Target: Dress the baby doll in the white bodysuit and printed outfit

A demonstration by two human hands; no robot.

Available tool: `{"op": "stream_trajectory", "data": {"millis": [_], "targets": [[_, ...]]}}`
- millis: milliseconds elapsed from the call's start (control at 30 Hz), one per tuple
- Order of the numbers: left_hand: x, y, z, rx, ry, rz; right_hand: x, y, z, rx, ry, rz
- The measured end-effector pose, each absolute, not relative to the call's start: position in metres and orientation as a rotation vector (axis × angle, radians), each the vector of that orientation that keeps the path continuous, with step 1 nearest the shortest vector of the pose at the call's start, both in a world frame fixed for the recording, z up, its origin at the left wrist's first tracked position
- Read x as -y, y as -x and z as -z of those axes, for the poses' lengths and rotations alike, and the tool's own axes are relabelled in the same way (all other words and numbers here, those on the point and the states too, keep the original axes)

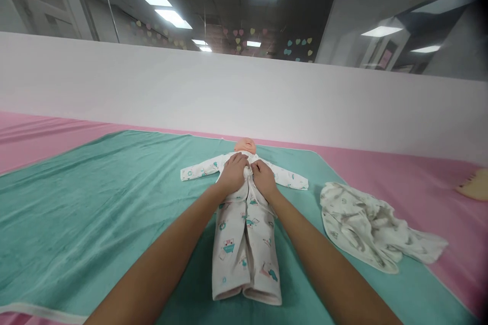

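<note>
While both hands work at its chest, the baby doll lies on its back in the middle of the scene, head toward twelve o'clock, feet toward six.

Item 1, sleepsuit: white, long-sleeved and long-legged, printed all over with small teal and pink figures. The sleeves are spread flat toward nine and three o'clock and the legs lie straight and side by side, with the cuffs open at the bottom. A front seam runs down the middle from chest to crotch. Only the doll's peach-coloured head shows above the collar.

Item 2, left hand: curled over the chest just at the nine o'clock side of the seam, its fingers bent down and gripping the cloth.

Item 3, right hand: at the three o'clock side of the seam, touching the left hand, its fingers likewise closed and bunching the fabric.

Item 4, teal towel: spread under the doll, over a pink sheet.

Item 5, crumpled white garment: faintly printed, lying near the doll at three o'clock, across the towel's edge.

Item 6, tan object: farther out at three o'clock, cut off at the frame edge, so its kind cannot be told.

Item 7, white partition: along the bed at twelve o'clock.
</note>
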State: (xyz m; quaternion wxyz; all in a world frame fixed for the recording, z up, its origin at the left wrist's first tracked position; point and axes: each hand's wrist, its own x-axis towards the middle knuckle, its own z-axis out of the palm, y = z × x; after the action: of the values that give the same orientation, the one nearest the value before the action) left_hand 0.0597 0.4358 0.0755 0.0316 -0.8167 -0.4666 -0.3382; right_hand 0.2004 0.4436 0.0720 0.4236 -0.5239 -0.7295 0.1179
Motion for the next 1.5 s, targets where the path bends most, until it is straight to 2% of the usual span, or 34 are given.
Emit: {"op": "stream_trajectory", "data": {"millis": [167, 367, 533, 667, 867, 933, 1300, 1500], "targets": [[-0.423, -0.054, -0.067, 1.387, 2.476, 1.121, -0.421, -0.199, -0.070, 1.741, 1.377, -0.229], [-0.406, -0.037, -0.052, 1.157, 2.542, 1.233, -0.375, -0.195, -0.074, 2.117, 1.312, 0.020], [-0.402, -0.035, -0.051, 1.244, 2.567, 1.295, -0.374, -0.189, -0.077, 2.194, 1.444, 0.105], [-0.401, -0.036, -0.054, 1.261, 2.567, 1.299, -0.381, -0.196, -0.077, 2.195, 1.311, -0.006], [-0.399, -0.032, -0.054, 1.247, 2.591, 1.257, -0.388, -0.217, -0.079, 2.133, 1.104, -0.559], [-0.398, -0.034, -0.056, 1.252, 2.598, 1.198, -0.390, -0.220, -0.079, 2.095, 1.051, -0.650], [-0.391, -0.048, -0.058, 1.433, 2.602, 1.227, -0.395, -0.212, -0.066, 1.818, 1.156, -0.470], [-0.379, -0.047, -0.065, 1.434, 2.558, 1.323, -0.394, -0.215, -0.063, 1.701, 1.163, -0.587]]}}
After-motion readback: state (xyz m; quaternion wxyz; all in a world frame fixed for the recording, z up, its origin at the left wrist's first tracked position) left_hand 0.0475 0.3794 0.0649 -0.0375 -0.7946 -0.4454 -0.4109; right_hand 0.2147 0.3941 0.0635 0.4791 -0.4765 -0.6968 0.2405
